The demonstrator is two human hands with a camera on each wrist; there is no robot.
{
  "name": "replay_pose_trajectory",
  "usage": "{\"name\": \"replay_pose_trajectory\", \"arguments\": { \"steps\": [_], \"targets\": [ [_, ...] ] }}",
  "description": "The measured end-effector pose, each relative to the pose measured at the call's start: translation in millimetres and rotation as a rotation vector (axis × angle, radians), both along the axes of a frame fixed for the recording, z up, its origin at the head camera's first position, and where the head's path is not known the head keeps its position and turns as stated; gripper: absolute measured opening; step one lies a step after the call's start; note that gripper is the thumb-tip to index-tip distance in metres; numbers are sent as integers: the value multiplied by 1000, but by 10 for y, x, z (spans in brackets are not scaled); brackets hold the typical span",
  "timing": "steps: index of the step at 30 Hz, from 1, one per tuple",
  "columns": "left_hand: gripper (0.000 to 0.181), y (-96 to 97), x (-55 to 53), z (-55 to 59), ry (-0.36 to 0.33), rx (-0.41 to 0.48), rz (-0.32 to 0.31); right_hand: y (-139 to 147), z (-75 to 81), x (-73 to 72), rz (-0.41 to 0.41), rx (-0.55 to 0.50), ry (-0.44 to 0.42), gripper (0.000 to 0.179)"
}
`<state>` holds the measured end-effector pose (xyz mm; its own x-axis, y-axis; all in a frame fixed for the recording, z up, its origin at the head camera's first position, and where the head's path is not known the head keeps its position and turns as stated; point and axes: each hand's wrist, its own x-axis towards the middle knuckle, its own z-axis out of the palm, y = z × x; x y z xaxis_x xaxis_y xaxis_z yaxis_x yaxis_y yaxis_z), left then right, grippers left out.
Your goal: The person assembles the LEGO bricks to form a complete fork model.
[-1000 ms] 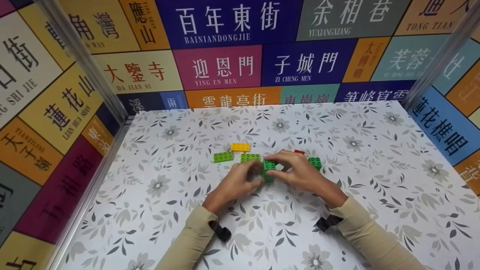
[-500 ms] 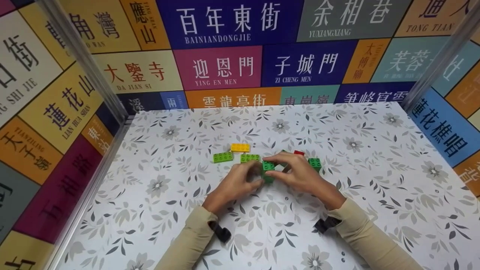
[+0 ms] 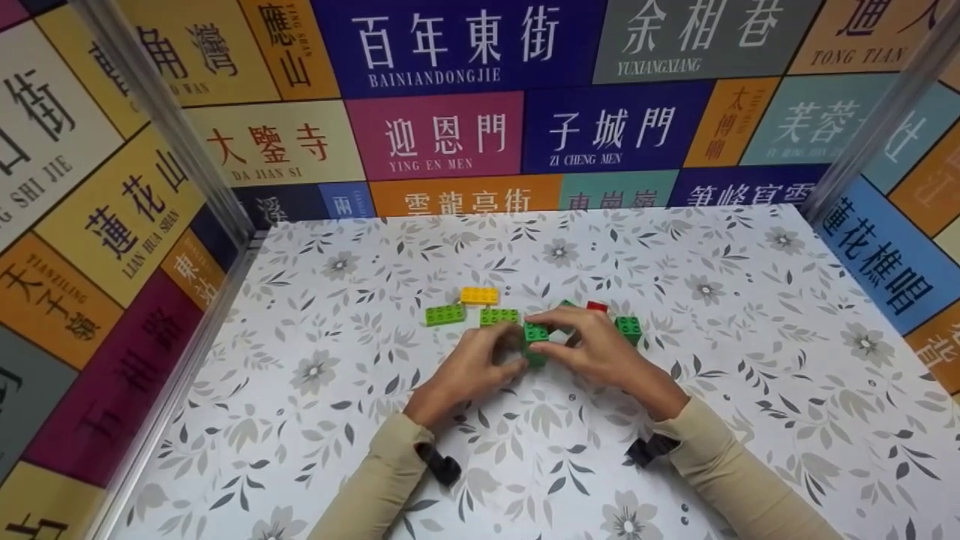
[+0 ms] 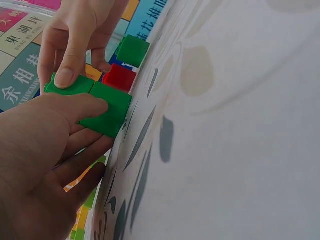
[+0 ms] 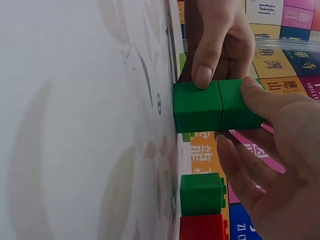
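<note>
Two dark green toy building bricks stand one on top of the other in front of the person. The left hand (image 3: 476, 360) pinches the lower green brick (image 4: 112, 117), its thumb flat on the near side. On the upper green brick (image 3: 535, 331), the thumb and index finger of the right hand (image 3: 600, 345) grip opposite sides. A thin seam shows between the bricks in the right wrist view, their sides nearly lined up. The lower brick (image 5: 197, 107) sits right at the table surface. Fingers hide much of the stack's far sides.
Left of the stack lie a yellow brick (image 3: 479, 295), a light green brick (image 3: 445, 314) and another light green brick (image 3: 499, 316). Beyond the right hand are a red brick (image 3: 597, 307) and a dark green brick (image 3: 628, 328). Sign-patterned panels (image 3: 435, 135) wall the flowered table (image 3: 360, 450).
The right hand has shifted very slightly left with the upper brick, and more of the red brick shows behind it. The left hand stays almost still.
</note>
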<state>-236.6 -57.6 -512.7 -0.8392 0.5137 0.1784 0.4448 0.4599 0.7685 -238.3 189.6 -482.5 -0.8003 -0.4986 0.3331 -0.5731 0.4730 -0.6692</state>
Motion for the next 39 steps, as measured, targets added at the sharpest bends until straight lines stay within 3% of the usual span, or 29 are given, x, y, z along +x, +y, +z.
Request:
{"name": "replay_pose_trajectory", "arguments": {
  "steps": [9, 18, 24, 39],
  "targets": [
    [30, -20, 15, 4, 33, 25, 0, -29, 44, -9, 14, 32, 13, 40],
    [24, -3, 24, 7, 18, 32, 16, -38, 132, -34, 42, 70, -64, 39],
    [24, 19, 24, 28, -7, 17, 16, -2, 112, -41, 47, 42, -86, 39],
    [20, 18, 28, 31, 35, -4, 26, 5, 99, -64, 48, 28, -116, 38]
  ]
}}
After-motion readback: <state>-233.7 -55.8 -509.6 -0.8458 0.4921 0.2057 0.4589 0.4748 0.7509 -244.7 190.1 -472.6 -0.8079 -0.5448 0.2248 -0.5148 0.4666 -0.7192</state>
